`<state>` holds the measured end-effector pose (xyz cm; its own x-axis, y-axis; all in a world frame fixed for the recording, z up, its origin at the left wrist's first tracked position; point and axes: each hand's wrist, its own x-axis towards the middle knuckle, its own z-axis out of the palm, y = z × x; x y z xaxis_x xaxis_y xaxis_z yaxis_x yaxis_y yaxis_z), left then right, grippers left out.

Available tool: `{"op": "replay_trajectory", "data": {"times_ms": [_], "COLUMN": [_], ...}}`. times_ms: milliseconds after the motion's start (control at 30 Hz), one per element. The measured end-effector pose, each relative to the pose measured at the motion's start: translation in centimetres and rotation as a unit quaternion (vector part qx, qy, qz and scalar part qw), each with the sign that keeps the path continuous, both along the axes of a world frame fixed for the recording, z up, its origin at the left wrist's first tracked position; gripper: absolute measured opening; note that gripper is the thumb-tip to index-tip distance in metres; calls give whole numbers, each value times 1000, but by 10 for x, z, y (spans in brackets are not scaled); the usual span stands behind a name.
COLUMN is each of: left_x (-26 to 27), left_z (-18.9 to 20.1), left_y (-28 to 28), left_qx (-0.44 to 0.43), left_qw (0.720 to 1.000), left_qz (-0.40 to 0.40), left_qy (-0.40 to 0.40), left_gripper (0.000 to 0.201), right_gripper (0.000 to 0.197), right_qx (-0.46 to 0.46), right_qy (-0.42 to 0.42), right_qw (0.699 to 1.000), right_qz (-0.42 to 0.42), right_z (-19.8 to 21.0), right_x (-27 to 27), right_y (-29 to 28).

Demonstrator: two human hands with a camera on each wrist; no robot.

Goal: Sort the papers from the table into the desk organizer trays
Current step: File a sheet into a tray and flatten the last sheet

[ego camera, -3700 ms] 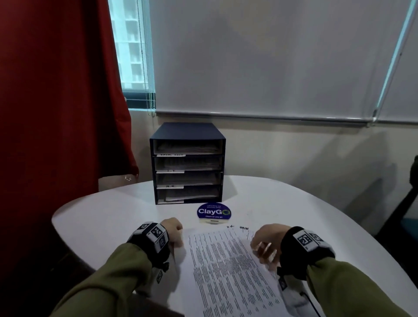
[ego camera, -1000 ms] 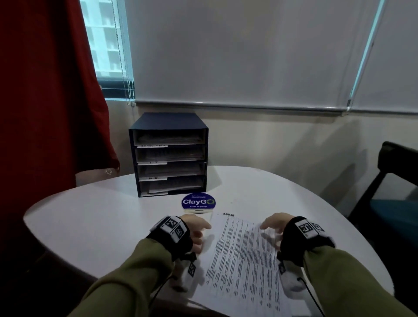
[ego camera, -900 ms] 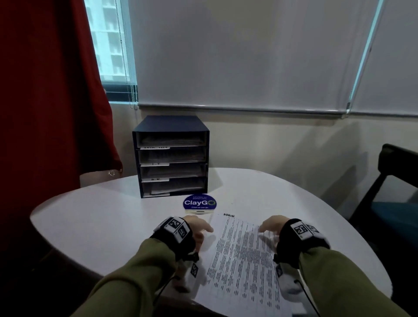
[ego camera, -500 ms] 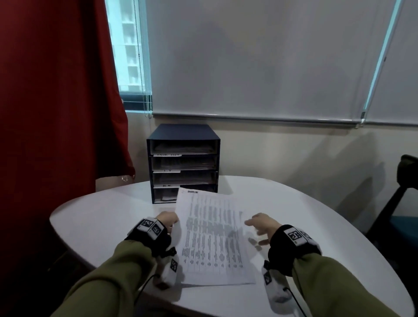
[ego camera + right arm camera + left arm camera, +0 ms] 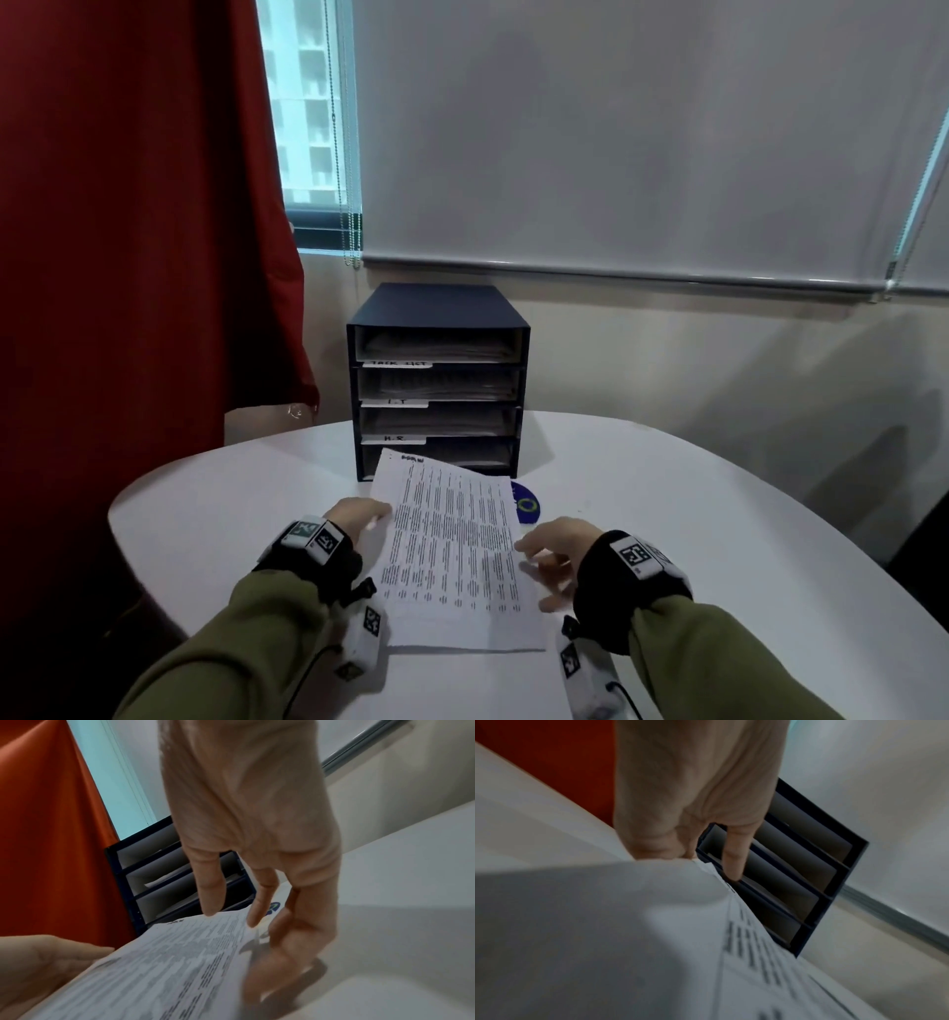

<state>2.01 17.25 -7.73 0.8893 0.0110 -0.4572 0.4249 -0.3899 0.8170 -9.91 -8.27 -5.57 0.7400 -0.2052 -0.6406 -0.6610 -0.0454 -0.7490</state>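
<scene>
A printed paper (image 5: 452,555) is lifted off the white table, its far edge in front of the lowest tray of the dark blue desk organizer (image 5: 436,308). My left hand (image 5: 367,516) grips the paper's left edge. In the left wrist view one finger (image 5: 731,858) points toward the organizer (image 5: 834,862) over the paper (image 5: 628,923). My right hand (image 5: 534,560) holds the right edge. In the right wrist view some fingers (image 5: 210,902) lie over the paper (image 5: 167,963) and others under it. All the organizer's trays hold papers.
White labels mark the organizer's upper trays. A round blue sticker (image 5: 526,506) on the table (image 5: 719,514) peeks out beside the paper. A red curtain (image 5: 128,257) hangs at the left. A dark chair (image 5: 924,539) stands at the right edge.
The paper was lifted from flat on the table and carried forward to the organizer. In the last half second my right hand came back onto its right edge.
</scene>
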Motion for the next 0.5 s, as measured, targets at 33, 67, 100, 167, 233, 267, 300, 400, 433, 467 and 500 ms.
{"op": "replay_trajectory", "data": {"times_ms": [33,67,100,167,233,267,300,400,433,467,500], "left_x": [-1,1,-1,-5,-8,-4,2,11,10,8,6], "left_z": [-1,-4,-3,0,5,4,1,2,4,8,13], "left_y": [0,0,1,0,-1,1,2,8,9,8,7], "left_qx": [43,73,105,142,154,155,143,88,100,103,102], "left_qw": [999,996,993,987,984,983,985,994,993,993,993], "left_qz": [-25,-44,-60,-79,-90,-91,-87,-57,-64,-60,-54], "left_qy": [-1,-1,-7,-10,-17,-25,-36,-27,-3,9,14], "left_gripper": [19,26,31,33,22,15,12,25,25,26,30], "right_gripper": [19,28,36,27,6,7,9,14,17,19,19], "right_qx": [-6,-20,-36,-74,-142,-172,-185,-163,-154,-153,-152], "right_qy": [3,9,16,13,-15,-32,-45,-57,-55,-51,-51], "right_qw": [1000,999,998,994,986,980,977,982,985,986,986], "right_qz": [9,24,41,74,90,94,93,71,60,53,50], "right_z": [2,2,2,6,5,4,4,7,9,11,11], "right_x": [1,4,7,10,11,13,13,13,12,12,15], "right_y": [4,7,11,18,24,25,25,21,19,18,16]}}
